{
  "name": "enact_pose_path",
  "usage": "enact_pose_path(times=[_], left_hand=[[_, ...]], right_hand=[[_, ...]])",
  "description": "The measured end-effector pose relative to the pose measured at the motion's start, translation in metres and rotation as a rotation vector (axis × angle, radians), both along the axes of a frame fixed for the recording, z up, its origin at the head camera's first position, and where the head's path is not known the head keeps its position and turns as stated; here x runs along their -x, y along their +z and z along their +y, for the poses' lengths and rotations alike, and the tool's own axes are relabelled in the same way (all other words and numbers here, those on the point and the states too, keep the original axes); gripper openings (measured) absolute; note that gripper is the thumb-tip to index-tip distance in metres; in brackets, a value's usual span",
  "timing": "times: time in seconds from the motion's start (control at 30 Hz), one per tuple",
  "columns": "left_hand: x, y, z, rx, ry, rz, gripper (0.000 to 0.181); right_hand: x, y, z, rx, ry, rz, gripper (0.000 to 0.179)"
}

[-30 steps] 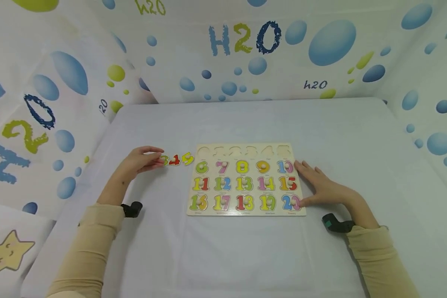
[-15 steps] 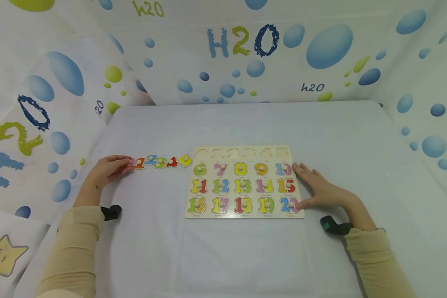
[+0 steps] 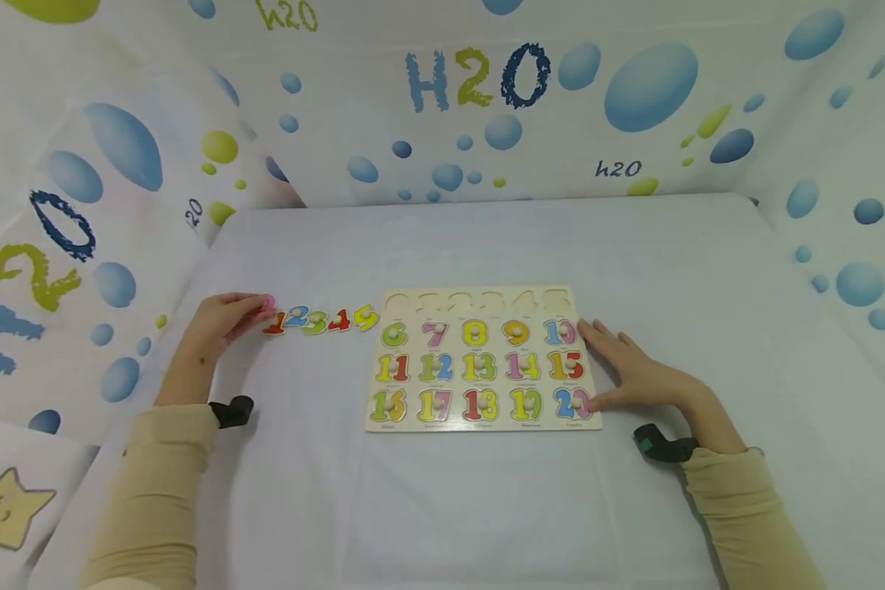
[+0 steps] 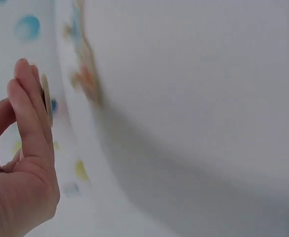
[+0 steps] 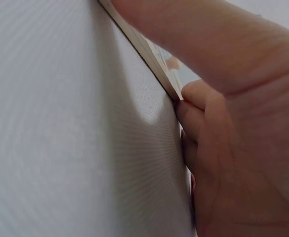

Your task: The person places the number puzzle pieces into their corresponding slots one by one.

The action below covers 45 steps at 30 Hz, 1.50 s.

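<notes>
My left hand point(image 3: 224, 318) pinches a pink, rounded number puzzle piece point(image 3: 269, 301), raised just above the left end of a row of loose pieces. In the left wrist view this piece point(image 4: 46, 101) appears edge-on against the fingers. The loose red 1 point(image 3: 274, 323), blue 2 point(image 3: 297, 315), green 3 point(image 3: 314, 322), red 4 point(image 3: 339, 320) and yellow 5 point(image 3: 366, 317) lie left of the wooden number board point(image 3: 450, 428). My right hand point(image 3: 637, 373) touches the board's right edge with spread thumb and fingers, and holds no piece.
Knobbed pieces from 6 point(image 3: 394, 334) to 20 point(image 3: 574, 403) sit in the board's lower rows. The top row of recesses point(image 3: 492, 301) is bare wood. A white cloth point(image 3: 487, 500) covers the table, and a patterned curtain point(image 3: 383, 98) hangs behind.
My left hand moved left along the loose pieces, uncovering 1, 2 and 3, then lifted the pink piece slightly up and right. My right hand stays at the board's edge.
</notes>
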State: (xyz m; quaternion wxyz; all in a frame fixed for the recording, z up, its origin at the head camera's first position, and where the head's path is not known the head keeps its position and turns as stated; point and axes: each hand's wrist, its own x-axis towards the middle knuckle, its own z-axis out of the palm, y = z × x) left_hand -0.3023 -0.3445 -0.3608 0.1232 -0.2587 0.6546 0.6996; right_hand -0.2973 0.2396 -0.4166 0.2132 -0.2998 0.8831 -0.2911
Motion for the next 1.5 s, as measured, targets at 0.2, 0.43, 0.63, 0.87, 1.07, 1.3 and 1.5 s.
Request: enact_pose_path(times=[0.2, 0.43, 0.63, 0.87, 1.07, 1.3, 1.5], left_hand=[[0.028, 0.003, 0.089, -0.072, -0.134, 0.008, 0.03], [0.048, -0.021, 0.153, 0.061, -0.277, -0.027, 0.037], [0.05, -0.029, 0.159, 0.132, -0.282, -0.053, 0.033], [0.05, -0.027, 0.161, 0.157, -0.252, -0.057, 0.033], [0.049, -0.029, 0.162, 0.189, -0.264, -0.037, 0.033], [0.043, -0.022, 0.153, 0.308, -0.34, 0.077, 0.036], [0.031, -0.002, 0.097, 0.326, -0.319, 0.156, 0.042]], right_hand=[[0.001, 0.002, 0.003, 0.002, 0.005, 0.007, 0.117], [0.0, 0.001, -0.003, -0.004, 0.005, -0.009, 0.118], [0.002, 0.002, -0.005, -0.023, 0.006, -0.005, 0.118], [0.003, 0.004, -0.005, -0.029, 0.003, -0.005, 0.118], [0.002, 0.003, -0.005, -0.033, -0.001, -0.009, 0.119], [0.002, -0.002, -0.004, -0.016, 0.004, -0.002, 0.119], [0.002, -0.004, -0.001, 0.0, 0.011, 0.017, 0.118]])
